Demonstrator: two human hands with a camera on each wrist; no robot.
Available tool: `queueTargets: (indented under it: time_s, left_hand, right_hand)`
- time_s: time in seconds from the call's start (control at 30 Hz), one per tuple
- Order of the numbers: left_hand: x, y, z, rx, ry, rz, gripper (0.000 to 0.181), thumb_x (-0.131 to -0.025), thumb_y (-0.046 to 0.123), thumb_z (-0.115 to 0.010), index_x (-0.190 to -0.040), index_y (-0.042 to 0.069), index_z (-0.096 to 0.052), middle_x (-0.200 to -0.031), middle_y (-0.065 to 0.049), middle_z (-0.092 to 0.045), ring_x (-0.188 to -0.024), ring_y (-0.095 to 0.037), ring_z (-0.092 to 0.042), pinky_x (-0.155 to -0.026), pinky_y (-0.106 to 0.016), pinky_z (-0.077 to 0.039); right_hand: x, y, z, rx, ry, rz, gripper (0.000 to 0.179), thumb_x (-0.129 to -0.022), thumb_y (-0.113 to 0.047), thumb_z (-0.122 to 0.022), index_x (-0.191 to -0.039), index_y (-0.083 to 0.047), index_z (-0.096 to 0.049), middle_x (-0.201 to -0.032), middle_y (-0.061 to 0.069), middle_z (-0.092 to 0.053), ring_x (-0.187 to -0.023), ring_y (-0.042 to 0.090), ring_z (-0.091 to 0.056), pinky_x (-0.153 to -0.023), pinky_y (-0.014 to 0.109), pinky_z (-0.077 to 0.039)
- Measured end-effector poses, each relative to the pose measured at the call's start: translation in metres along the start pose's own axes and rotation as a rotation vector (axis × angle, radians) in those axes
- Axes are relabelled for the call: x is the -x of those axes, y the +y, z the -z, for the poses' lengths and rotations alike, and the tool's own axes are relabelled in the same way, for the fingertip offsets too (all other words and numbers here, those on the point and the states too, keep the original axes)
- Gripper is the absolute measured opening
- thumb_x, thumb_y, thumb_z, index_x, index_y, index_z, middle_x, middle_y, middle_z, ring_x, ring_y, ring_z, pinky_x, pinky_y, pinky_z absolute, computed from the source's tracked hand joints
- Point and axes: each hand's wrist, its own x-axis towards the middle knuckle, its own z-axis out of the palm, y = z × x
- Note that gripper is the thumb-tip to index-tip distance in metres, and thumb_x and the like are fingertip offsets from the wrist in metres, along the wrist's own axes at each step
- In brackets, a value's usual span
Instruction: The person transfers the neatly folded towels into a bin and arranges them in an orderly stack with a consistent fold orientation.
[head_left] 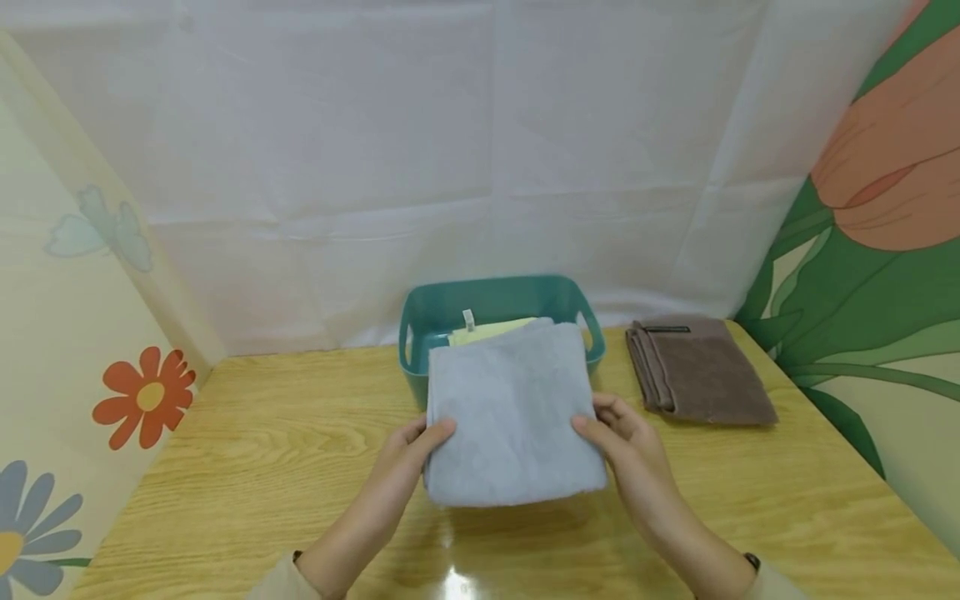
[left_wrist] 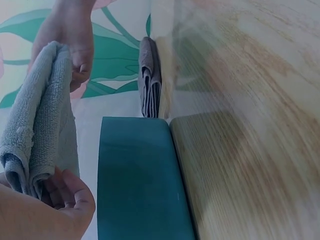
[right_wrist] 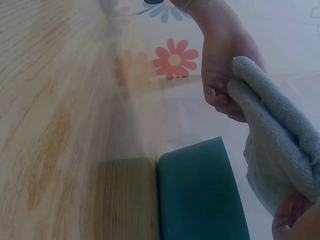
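A folded light grey-blue towel [head_left: 513,417] is held up above the table, overlapping the front of a teal basket [head_left: 487,292] in the head view. My left hand [head_left: 405,458] grips its left edge, thumb on the upper face and fingers curled beneath. On the opposite edge, my right hand [head_left: 633,454] pinches it the same way. Both wrist views show the thick folded layers of the towel [left_wrist: 42,115] raised higher than the basket [right_wrist: 200,195]. Inside the basket lies a yellow cloth [head_left: 487,331] with a small white tag, partly hidden by the towel.
To the right of the basket, a folded brown towel [head_left: 705,375] lies on the wooden table [head_left: 300,442]. Behind the table hangs a white sheet [head_left: 450,150]. Walls painted with flowers stand at the left and right sides.
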Motion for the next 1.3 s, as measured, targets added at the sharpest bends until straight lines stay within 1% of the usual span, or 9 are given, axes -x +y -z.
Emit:
queueTargets:
  time_s: [0.13, 0.33, 0.53, 0.63, 0.87, 1.03, 1.13, 1.27, 1.3]
  left_hand:
    - [-0.005, 0.0, 0.0, -0.016, 0.012, -0.011, 0.055, -0.097, 0.033, -0.061, -0.137, -0.004, -0.054, -0.124, -0.014, -0.065, -0.116, -0.025, -0.059, -0.104, -0.045, -0.042]
    - [-0.015, 0.002, 0.004, -0.048, 0.012, -0.036, 0.05, -0.097, 0.035, -0.063, -0.132, 0.0, -0.06, -0.119, -0.011, -0.066, -0.109, -0.023, -0.061, -0.097, -0.041, -0.047]
    - [-0.025, 0.002, 0.006, -0.092, 0.034, -0.037, 0.047, -0.097, 0.035, -0.064, -0.131, 0.003, -0.062, -0.117, -0.009, -0.067, -0.104, -0.02, -0.062, -0.092, -0.039, -0.049]
    - [-0.029, 0.004, 0.007, -0.1, 0.038, -0.051, 0.045, -0.098, 0.033, -0.063, -0.131, 0.002, -0.062, -0.117, -0.009, -0.068, -0.103, -0.021, -0.063, -0.09, -0.038, -0.051]
    - [-0.037, 0.01, 0.009, -0.129, 0.003, -0.109, 0.042, -0.101, 0.032, -0.059, -0.13, 0.001, -0.062, -0.117, -0.011, -0.067, -0.102, -0.022, -0.063, -0.089, -0.037, -0.051]
    - [-0.041, 0.016, 0.011, -0.154, 0.001, -0.128, 0.041, -0.102, 0.031, -0.058, -0.131, 0.001, -0.06, -0.116, -0.012, -0.067, -0.101, -0.022, -0.063, -0.087, -0.037, -0.052]
    - [-0.043, 0.019, 0.011, -0.161, 0.002, -0.127, 0.039, -0.102, 0.029, -0.057, -0.131, 0.002, -0.06, -0.116, -0.012, -0.067, -0.1, -0.023, -0.064, -0.086, -0.038, -0.053]
    - [-0.048, 0.022, 0.011, -0.159, -0.002, -0.125, 0.037, -0.103, 0.028, -0.057, -0.13, 0.003, -0.061, -0.115, -0.012, -0.067, -0.1, -0.023, -0.064, -0.086, -0.037, -0.053]
    - [-0.049, 0.023, 0.012, -0.159, -0.003, -0.134, 0.037, -0.103, 0.027, -0.056, -0.131, 0.002, -0.06, -0.116, -0.012, -0.067, -0.101, -0.023, -0.064, -0.087, -0.037, -0.053]
  right_hand:
    - [-0.005, -0.002, 0.0, -0.009, -0.016, -0.011, 0.034, -0.096, -0.011, -0.063, -0.124, 0.005, -0.052, -0.114, 0.004, -0.061, -0.102, 0.017, -0.058, -0.085, 0.026, -0.05]
    - [-0.012, -0.008, 0.004, -0.028, -0.037, 0.007, 0.037, -0.097, -0.012, -0.062, -0.127, 0.006, -0.05, -0.113, 0.004, -0.061, -0.101, 0.017, -0.059, -0.086, 0.026, -0.051]
    - [-0.018, -0.013, 0.005, -0.005, -0.07, -0.003, 0.04, -0.098, -0.017, -0.063, -0.128, 0.005, -0.049, -0.114, 0.003, -0.062, -0.102, 0.016, -0.059, -0.087, 0.026, -0.05]
    - [-0.022, -0.013, 0.005, 0.006, -0.073, 0.0, 0.04, -0.098, -0.017, -0.063, -0.129, 0.005, -0.049, -0.113, 0.004, -0.062, -0.102, 0.016, -0.059, -0.087, 0.026, -0.05]
    - [-0.034, -0.015, 0.005, -0.008, -0.068, 0.016, 0.045, -0.099, -0.017, -0.062, -0.135, 0.005, -0.047, -0.118, 0.006, -0.06, -0.104, 0.015, -0.06, -0.088, 0.026, -0.051]
    - [-0.042, -0.018, 0.003, -0.048, -0.063, 0.008, 0.043, -0.098, -0.014, -0.062, -0.134, 0.005, -0.047, -0.115, 0.002, -0.061, -0.102, 0.014, -0.06, -0.085, 0.027, -0.052]
    - [-0.046, -0.02, 0.002, -0.059, -0.063, 0.005, 0.042, -0.098, -0.013, -0.062, -0.133, 0.005, -0.047, -0.112, 0.001, -0.062, -0.1, 0.014, -0.061, -0.084, 0.026, -0.053]
    - [-0.051, -0.024, 0.002, -0.067, -0.075, 0.007, 0.045, -0.098, -0.013, -0.062, -0.136, 0.006, -0.045, -0.115, 0.002, -0.06, -0.102, 0.014, -0.06, -0.087, 0.025, -0.052]
    - [-0.052, -0.025, 0.002, -0.069, -0.08, 0.009, 0.046, -0.098, -0.013, -0.061, -0.137, 0.006, -0.045, -0.116, 0.003, -0.06, -0.103, 0.014, -0.059, -0.087, 0.025, -0.052]
